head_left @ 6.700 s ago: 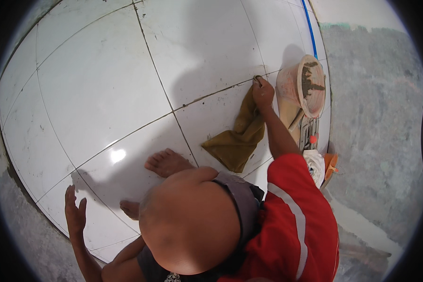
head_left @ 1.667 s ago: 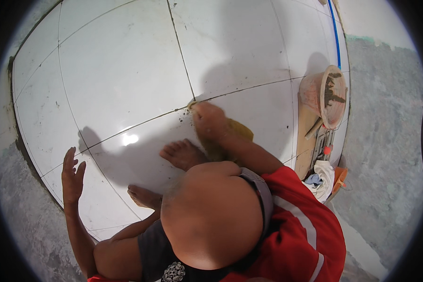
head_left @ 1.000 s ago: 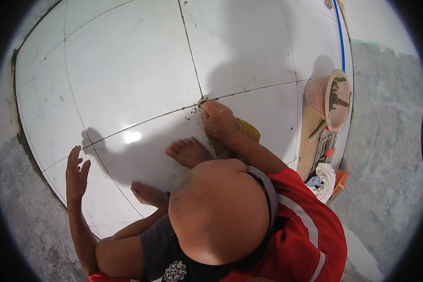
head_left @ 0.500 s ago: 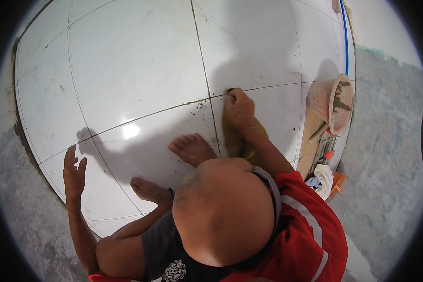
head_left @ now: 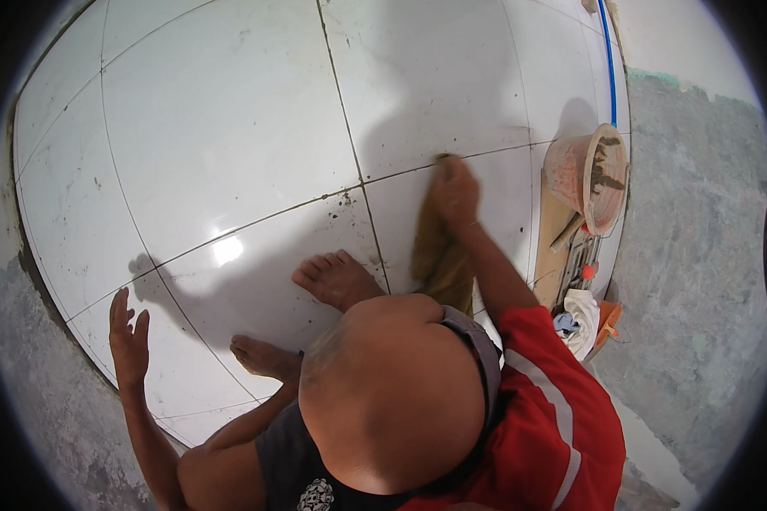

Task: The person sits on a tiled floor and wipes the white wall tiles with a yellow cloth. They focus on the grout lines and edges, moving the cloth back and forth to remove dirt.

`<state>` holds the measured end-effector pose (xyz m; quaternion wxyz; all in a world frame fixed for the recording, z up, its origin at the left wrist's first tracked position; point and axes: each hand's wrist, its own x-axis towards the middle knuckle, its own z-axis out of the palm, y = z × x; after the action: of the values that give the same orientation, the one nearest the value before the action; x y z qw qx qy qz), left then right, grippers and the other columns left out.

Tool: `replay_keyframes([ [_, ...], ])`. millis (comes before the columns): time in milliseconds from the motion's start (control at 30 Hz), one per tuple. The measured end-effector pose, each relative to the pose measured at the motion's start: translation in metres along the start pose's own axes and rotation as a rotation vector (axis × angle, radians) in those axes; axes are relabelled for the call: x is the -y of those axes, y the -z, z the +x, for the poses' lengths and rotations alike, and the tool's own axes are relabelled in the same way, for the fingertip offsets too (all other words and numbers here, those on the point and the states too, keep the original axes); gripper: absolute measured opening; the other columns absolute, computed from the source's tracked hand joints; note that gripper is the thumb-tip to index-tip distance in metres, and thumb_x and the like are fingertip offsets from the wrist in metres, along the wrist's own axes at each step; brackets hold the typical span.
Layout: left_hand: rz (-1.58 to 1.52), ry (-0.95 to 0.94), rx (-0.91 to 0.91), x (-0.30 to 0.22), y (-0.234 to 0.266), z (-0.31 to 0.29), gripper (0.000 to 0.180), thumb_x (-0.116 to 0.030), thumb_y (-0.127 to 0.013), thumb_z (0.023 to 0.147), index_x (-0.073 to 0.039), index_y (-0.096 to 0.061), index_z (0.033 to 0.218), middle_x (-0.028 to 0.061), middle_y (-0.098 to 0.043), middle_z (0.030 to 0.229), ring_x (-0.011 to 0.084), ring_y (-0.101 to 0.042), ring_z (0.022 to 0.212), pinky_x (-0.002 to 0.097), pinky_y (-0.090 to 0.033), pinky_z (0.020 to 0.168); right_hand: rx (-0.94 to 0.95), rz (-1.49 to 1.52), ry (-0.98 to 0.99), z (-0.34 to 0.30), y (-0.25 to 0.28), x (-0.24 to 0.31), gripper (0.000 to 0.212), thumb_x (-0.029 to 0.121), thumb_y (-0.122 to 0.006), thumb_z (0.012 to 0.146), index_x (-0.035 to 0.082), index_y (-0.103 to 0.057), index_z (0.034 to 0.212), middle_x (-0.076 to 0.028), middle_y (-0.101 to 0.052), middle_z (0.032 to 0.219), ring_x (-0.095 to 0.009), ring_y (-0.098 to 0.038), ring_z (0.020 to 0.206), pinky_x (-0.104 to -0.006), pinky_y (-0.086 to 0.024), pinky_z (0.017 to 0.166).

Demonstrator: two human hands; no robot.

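Observation:
My right hand [head_left: 458, 192] is closed around one end of an olive-brown cloth [head_left: 437, 243], right at a dark joint between white floor tiles [head_left: 222, 128]. The rest of the cloth trails back toward my knee and is partly hidden by it. Dark crumbs of dirt [head_left: 343, 204] lie near the crossing of two joints, left of the cloth. Out to the left, my left hand [head_left: 129, 345] is held up with its fingers apart, and it holds nothing.
On the right a dirty pinkish bucket [head_left: 568, 175] lies tipped, grey mortar inside. Near it are a wooden board [head_left: 552, 226], a white cloth [head_left: 581, 319] and an orange item [head_left: 608, 319]. A blue hose [head_left: 609, 64] runs along the wall. My bare feet [head_left: 339, 279] rest on the tiles.
My right hand has slid to the right along the tile joint, pulling the cloth with it. The whole view has shifted slightly. My left hand stays raised and open.

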<state>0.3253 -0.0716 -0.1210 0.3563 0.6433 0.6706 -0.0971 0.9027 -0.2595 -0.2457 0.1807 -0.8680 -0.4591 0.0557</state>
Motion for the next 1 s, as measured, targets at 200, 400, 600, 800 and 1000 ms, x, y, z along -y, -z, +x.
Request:
replay_keyframes([
  [200,0.033,-0.104,0.03,0.008,-0.013,0.008,0.056,-0.013,-0.062,0.098,-0.011,-0.042,0.151,0.0136,-0.044,0.154,0.0341,-0.059,0.12,0.0431,-0.051,0.096,-0.137,-0.087,-0.23,0.018,0.007,-0.034,0.013,0.019,-0.059,0.095,0.006,-0.061,0.1,-0.02,-0.067,0.093,-0.044,-0.065,0.086,-0.052,-0.052,0.073],
  [400,0.048,-0.122,0.026,-0.037,-0.003,0.014,0.055,-0.011,-0.062,0.098,-0.008,-0.043,0.15,0.0143,-0.044,0.154,0.0329,-0.058,0.121,0.0411,-0.051,0.097,0.048,0.055,-0.036,-0.001,0.002,0.014,0.015,0.017,-0.065,0.09,0.008,-0.063,0.102,-0.019,-0.069,0.098,-0.04,-0.067,0.088,-0.0478,-0.054,0.077],
  [600,0.09,-0.161,0.031,0.007,-0.007,0.004,0.055,-0.009,-0.063,0.097,-0.008,-0.044,0.149,0.0165,-0.044,0.154,0.0323,-0.058,0.122,0.0412,-0.051,0.099,-0.041,-0.005,-0.011,0.005,0.011,-0.017,0.013,0.014,-0.064,0.091,0.005,-0.066,0.101,-0.019,-0.07,0.095,-0.042,-0.067,0.088,-0.0471,-0.054,0.076],
  [800,0.026,-0.079,-0.011,0.018,-0.004,-0.001,0.056,-0.008,-0.064,0.096,-0.006,-0.044,0.148,0.0158,-0.045,0.153,0.0311,-0.058,0.122,0.0393,-0.05,0.099,-0.139,-0.113,-0.06,0.033,0.03,-0.047,0.014,0.01,-0.061,0.087,0.004,-0.064,0.1,-0.016,-0.065,0.095,-0.036,-0.061,0.086,-0.0446,-0.051,0.076],
  [1000,0.017,-0.102,0.016,-0.003,-0.007,-0.001,0.057,-0.008,-0.066,0.094,-0.005,-0.046,0.147,0.0158,-0.047,0.152,0.0311,-0.058,0.122,0.0381,-0.051,0.098,0.169,0.218,0.52,-0.013,0.009,0.05,0.016,0.004,-0.061,0.081,0.005,-0.07,0.095,-0.012,-0.064,0.09,-0.034,-0.061,0.085,-0.0463,-0.048,0.078],
])
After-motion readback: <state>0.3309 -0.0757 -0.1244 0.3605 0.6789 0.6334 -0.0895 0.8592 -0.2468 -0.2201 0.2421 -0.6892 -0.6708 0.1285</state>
